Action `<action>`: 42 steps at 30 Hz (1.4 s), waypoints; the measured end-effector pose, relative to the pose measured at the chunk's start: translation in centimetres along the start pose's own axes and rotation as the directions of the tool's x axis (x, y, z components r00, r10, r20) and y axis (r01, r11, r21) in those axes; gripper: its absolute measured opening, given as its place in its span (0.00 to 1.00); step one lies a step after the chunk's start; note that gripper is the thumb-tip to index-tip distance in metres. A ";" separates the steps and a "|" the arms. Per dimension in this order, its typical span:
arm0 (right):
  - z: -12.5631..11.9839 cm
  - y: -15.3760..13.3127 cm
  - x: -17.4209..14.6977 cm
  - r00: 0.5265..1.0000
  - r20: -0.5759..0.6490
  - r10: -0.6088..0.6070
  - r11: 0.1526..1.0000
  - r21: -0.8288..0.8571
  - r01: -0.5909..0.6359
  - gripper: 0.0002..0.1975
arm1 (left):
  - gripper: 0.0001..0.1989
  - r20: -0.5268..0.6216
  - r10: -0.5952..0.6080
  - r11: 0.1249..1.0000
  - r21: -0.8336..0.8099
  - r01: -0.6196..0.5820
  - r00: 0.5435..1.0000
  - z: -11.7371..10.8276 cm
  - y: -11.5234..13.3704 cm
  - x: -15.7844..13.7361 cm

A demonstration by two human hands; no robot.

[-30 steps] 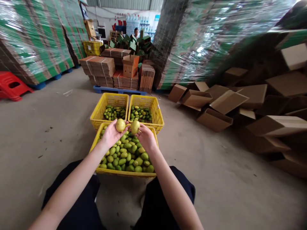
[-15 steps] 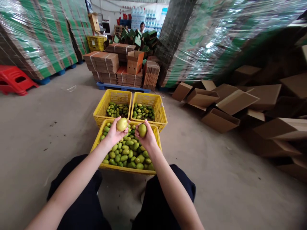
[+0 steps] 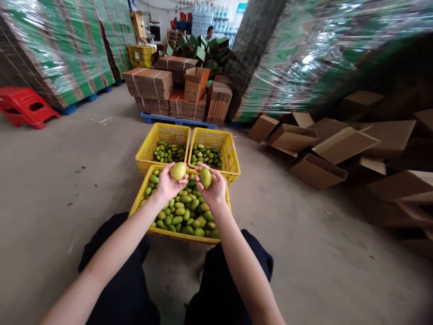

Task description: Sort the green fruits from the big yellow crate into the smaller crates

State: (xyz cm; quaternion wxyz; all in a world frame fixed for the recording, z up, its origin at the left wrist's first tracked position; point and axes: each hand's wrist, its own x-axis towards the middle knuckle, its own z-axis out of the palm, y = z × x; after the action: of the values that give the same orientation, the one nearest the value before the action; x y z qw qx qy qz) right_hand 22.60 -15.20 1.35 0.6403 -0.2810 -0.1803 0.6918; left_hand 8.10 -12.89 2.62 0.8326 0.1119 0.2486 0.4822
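Note:
My left hand (image 3: 170, 183) is cupped around a pale yellow-green mango (image 3: 178, 171), its smooth upper side showing. A greener mango (image 3: 205, 178) rests in my right hand (image 3: 214, 186), palm up with the fingers curled about it. Both hands are close together above the far part of a yellow plastic crate (image 3: 143, 195) full of loose green mangoes (image 3: 185, 211). Behind it, touching or nearly so, stand a left rear crate (image 3: 145, 151) and a right rear crate (image 3: 232, 155), each holding smaller green fruit on its bottom.
Cardboard stacks (image 3: 149, 83) lie on a blue pallet (image 3: 176, 120) beyond the crates. Open cartons (image 3: 318, 171) are heaped at the right. A red stool (image 3: 29, 106) stands left, near wrapped pallet loads (image 3: 67, 49). A person (image 3: 210, 32) is far back.
The mango in my right hand now shows more fully as that hand has turned palm up. Both hands still hold their fruit, and the view has shifted slightly.

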 end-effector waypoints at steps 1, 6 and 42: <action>0.2 -0.1 0.1 1.000 -0.006 0.003 1.000 0.022 -0.002 0.09 | 0.15 0.015 -0.017 1.000 -0.018 0.017 1.000 0.1 0.0 0.1; 0.8 0.5 0.8 1.000 -0.016 -0.014 0.990 0.139 0.016 0.05 | 0.15 0.072 -0.029 0.999 -0.022 0.031 0.997 0.3 -0.2 0.4; 1.2 3.5 2.2 0.993 -0.112 -0.043 0.955 0.287 0.074 0.06 | 0.15 -0.073 0.029 0.992 -0.124 -0.038 0.997 0.3 -0.9 1.2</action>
State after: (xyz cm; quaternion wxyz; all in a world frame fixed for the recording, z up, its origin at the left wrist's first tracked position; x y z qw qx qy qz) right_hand 19.09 -13.28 -0.23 0.7033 -0.2140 -0.0512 0.6759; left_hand 9.44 -12.33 2.09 0.8205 0.0464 0.2451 0.5144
